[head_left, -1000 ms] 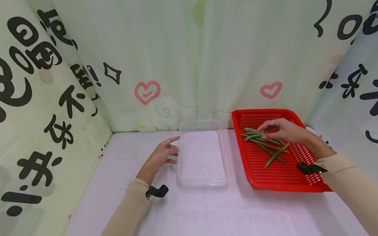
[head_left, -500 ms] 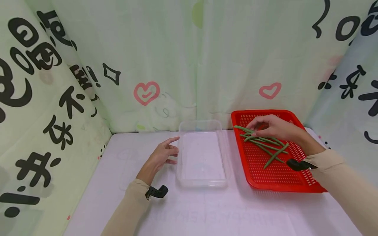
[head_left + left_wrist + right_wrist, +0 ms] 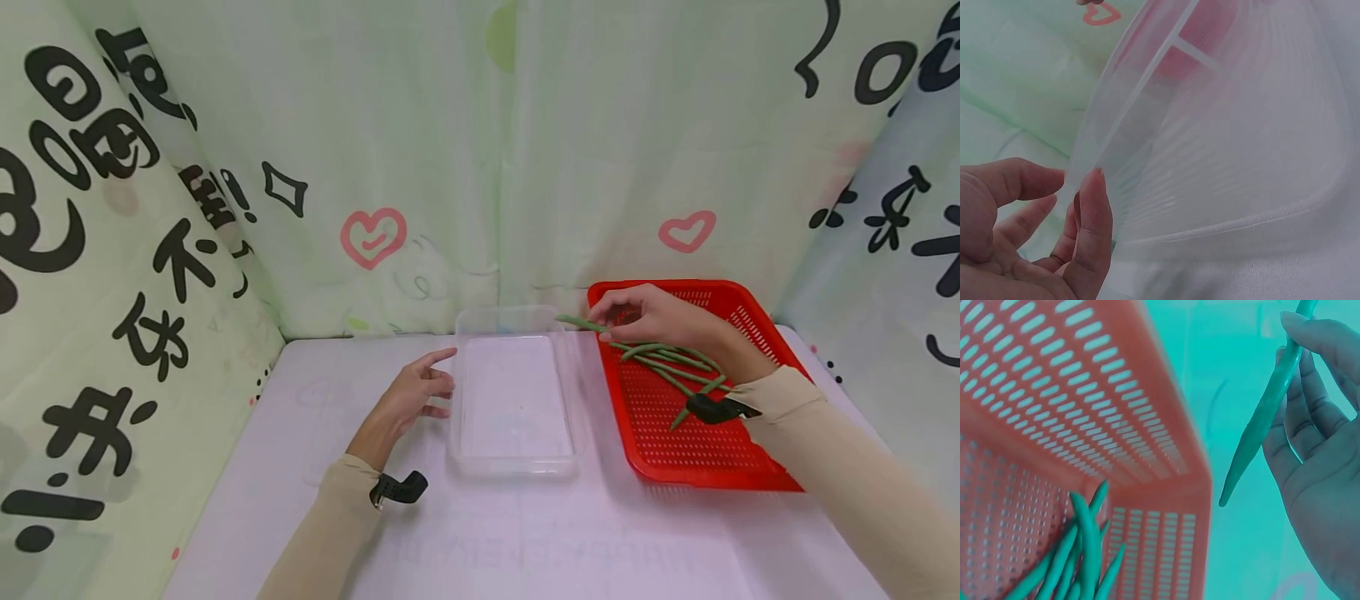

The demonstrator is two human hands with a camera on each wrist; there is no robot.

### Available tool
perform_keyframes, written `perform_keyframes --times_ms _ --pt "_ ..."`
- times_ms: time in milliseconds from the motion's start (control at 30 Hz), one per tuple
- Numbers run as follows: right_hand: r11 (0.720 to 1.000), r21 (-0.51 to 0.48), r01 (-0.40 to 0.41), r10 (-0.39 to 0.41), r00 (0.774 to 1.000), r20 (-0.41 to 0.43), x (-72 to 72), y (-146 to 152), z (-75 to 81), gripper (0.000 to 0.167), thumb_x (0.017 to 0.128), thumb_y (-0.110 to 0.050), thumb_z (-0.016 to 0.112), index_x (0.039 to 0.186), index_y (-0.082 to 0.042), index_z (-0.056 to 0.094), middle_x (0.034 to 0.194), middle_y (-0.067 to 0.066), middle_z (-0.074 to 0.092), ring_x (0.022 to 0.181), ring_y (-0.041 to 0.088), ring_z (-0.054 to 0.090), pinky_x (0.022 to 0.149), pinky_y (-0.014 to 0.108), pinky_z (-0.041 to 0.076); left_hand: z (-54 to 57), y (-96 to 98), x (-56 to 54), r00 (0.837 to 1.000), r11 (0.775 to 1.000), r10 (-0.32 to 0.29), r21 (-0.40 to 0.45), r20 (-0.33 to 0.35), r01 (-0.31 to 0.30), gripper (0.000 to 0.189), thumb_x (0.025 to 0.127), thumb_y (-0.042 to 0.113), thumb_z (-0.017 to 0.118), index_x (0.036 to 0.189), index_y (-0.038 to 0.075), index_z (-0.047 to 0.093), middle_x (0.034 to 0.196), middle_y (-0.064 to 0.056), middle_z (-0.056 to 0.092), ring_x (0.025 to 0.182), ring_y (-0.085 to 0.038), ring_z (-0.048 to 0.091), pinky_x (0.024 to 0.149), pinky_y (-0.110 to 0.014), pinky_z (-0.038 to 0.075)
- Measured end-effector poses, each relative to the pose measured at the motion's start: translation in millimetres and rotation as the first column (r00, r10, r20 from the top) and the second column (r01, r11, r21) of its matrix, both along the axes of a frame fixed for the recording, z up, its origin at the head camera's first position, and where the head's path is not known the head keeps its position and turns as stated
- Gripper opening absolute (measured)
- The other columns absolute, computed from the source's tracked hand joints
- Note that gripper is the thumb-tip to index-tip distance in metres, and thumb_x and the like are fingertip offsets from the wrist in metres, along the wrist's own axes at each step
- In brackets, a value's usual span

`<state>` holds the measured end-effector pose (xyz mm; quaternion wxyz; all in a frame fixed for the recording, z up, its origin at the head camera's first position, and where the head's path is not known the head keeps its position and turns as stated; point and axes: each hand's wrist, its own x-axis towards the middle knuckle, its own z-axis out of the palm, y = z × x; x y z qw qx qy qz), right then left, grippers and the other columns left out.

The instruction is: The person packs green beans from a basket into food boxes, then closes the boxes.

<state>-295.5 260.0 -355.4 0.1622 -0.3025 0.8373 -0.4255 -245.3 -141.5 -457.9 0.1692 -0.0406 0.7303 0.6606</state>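
Note:
My right hand (image 3: 648, 321) pinches one green bean (image 3: 577, 322) between thumb and fingertips above the left rim of the red basket (image 3: 645, 450). In the right wrist view, the bean (image 3: 1260, 428) points downward past the basket's wall. Several other green beans (image 3: 678, 358) lie crossed in the basket, partly under the forearm. A transparent plastic box (image 3: 517, 462) stands left of the basket. Beside its left wall is my left hand (image 3: 412, 392), fingers loosely bent and holding nothing. Up close in the left wrist view, that hand's fingertips (image 3: 1094, 187) are right at the box's rim.
A white cloth covers the table (image 3: 480, 542). Pale green curtains (image 3: 450, 150) with printed characters and hearts enclose the back and both sides. The basket and the box stand near the back curtain. Black straps (image 3: 401, 487) circle both wrists.
My right hand has lifted one green bean from the pile and carried it left, up to the basket's left rim. The left hand and the box have stayed put.

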Motion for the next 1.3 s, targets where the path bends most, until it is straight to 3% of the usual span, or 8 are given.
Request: perform_keyframes --times_ms 300,567,800,1067,1300 --pt "0.999 0.014 -0.030 0.031 0.998 -0.045 -9.7 -26.0 -4.7 0.023 0.092 -0.011 0.075 0.115 -0.014 0.073 0.106 0.013 0.068 0.093 0.030 0.062 0.073 0.030 0.058 1.6 0.2 2.1 1.000 1.000 0.008 0.010 0.010 -0.008 0.055 0.098 0.004 0.062 0.147 0.027 0.054 0.102 -0.007 0.058 0.093 -0.023 0.061 0.064 -0.032 0.061" --pt "0.997 0.036 -0.064 0.064 0.998 -0.013 -18.4 -49.8 -5.5 0.024 0.092 -0.019 0.076 0.116 -0.015 0.073 0.107 0.009 0.070 0.099 0.027 0.062 0.090 0.031 0.055 -0.7 0.2 1.5 1.000 1.000 0.008 0.009 0.007 -0.008 0.054 0.098 0.004 0.062 0.146 0.028 0.055 0.102 -0.008 0.058 0.093 -0.024 0.061 0.064 -0.033 0.061" --pt "0.995 0.029 -0.099 0.099 0.995 0.011 -25.1 -67.9 -5.0 0.025 0.092 -0.021 0.076 0.117 -0.018 0.072 0.111 0.010 0.068 0.103 0.026 0.060 0.092 0.034 0.055 0.4 -0.1 1.0 1.000 1.000 0.004 0.016 0.001 -0.004 0.054 0.098 0.004 0.062 0.146 0.027 0.055 0.101 -0.007 0.058 0.092 -0.023 0.061 0.064 -0.033 0.061" --pt "0.980 -0.002 -0.198 0.198 0.980 0.006 -30.3 -88.3 -6.0 0.025 0.093 -0.015 0.075 0.118 -0.013 0.071 0.114 0.014 0.067 0.105 0.028 0.059 0.098 0.042 0.052 -0.2 -0.1 0.3 1.000 1.000 -0.004 0.013 -0.011 0.004 0.056 0.098 0.003 0.060 0.150 0.021 0.051 0.100 -0.007 0.058 0.096 -0.029 0.062 0.064 -0.034 0.061" --pt "0.979 0.014 -0.204 0.204 0.979 0.017 -31.9 -102.6 -7.1 0.026 0.092 -0.016 0.075 0.118 -0.012 0.072 0.112 0.007 0.068 0.104 0.027 0.059 0.098 0.042 0.052 0.6 -0.4 1.2 1.000 1.000 -0.002 0.014 -0.008 0.002 0.056 0.099 0.004 0.060 0.151 0.021 0.050 0.101 -0.007 0.058 0.095 -0.027 0.062 0.064 -0.033 0.061"
